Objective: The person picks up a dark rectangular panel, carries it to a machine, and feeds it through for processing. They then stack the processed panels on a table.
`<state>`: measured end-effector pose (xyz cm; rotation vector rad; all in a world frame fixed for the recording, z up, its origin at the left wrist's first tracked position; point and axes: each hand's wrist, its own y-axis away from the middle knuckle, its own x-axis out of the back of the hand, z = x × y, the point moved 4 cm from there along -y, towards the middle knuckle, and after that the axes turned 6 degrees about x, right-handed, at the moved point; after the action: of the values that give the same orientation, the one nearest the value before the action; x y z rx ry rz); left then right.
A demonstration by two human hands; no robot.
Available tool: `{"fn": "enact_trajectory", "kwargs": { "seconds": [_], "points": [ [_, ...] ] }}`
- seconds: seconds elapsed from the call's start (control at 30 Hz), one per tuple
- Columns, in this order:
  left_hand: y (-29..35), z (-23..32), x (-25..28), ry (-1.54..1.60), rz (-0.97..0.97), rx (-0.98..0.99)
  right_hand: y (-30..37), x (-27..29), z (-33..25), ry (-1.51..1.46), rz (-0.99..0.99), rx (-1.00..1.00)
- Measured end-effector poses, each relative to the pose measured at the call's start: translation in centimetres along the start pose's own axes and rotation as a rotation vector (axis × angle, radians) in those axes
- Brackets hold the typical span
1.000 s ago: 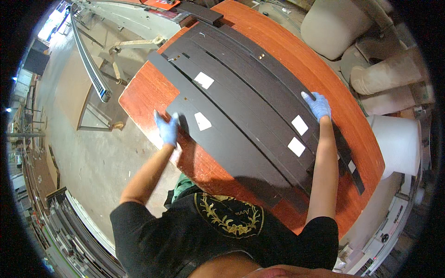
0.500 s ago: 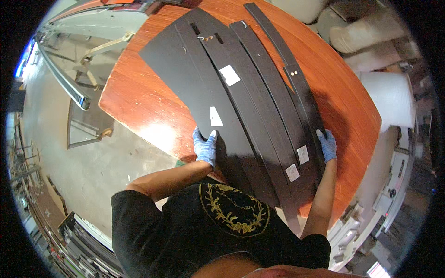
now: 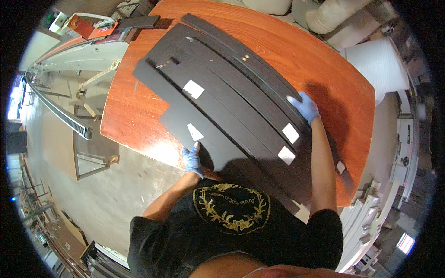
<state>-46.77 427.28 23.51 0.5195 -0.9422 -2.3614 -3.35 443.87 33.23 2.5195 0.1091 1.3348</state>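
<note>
Several long, dark flat boards [image 3: 232, 106] lie side by side on a reddish-brown wooden table [image 3: 343, 88], with white paper labels on some. At the near left, my left hand [image 3: 193, 162], in a blue glove, grips the edge of the wide leftmost board [image 3: 178, 118], thumb on top. My gloved right hand [image 3: 307, 107] is closed over the outer edge of the narrow board [image 3: 259, 69] on the right, its thumb across the top. Shadow and my body hide the boards' near ends.
Another narrow dark strip [image 3: 340, 163] with a small label shows beyond my right forearm. A large white roll [image 3: 378, 65] stands past the table's right side. A long metal rail [image 3: 60, 109] and a wooden frame [image 3: 95, 169] are off to the left.
The boards have turned, their far ends swinging left, and they sit closer together. The leftmost board has slid nearer than its neighbour. My right hand has moved farther away along the outer edge.
</note>
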Motion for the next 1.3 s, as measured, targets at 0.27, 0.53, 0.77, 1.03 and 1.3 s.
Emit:
{"fn": "enact_trajectory", "kwargs": {
  "seconds": [0.27, 0.53, 0.77, 1.03, 1.3],
  "points": [
    [-0.4, 1.6, -0.2, 0.197, -0.1, 0.04, -2.8, -0.9, -3.7, 0.08, -0.011, -0.014],
    [-4.8, 1.3, -0.7, 0.224, -0.424, 0.278, -7.5, -2.3, -5.8, 0.081, -0.074, -0.011],
    [-0.6, 1.1, -0.1, 0.207, -0.238, 0.421, -7.7, -3.6, -6.0, 0.114, -0.041, 0.075],
    [1.8, 5.5, -0.9, 0.065, -0.2, 0.534, -6.9, -4.0, -7.5, 0.244, 0.014, 0.145],
    [2.3, 1.6, 0.2, 0.214, -0.385, 0.437, -5.3, -1.1, -6.7, 0.246, 0.024, 0.122]
  ]
}}
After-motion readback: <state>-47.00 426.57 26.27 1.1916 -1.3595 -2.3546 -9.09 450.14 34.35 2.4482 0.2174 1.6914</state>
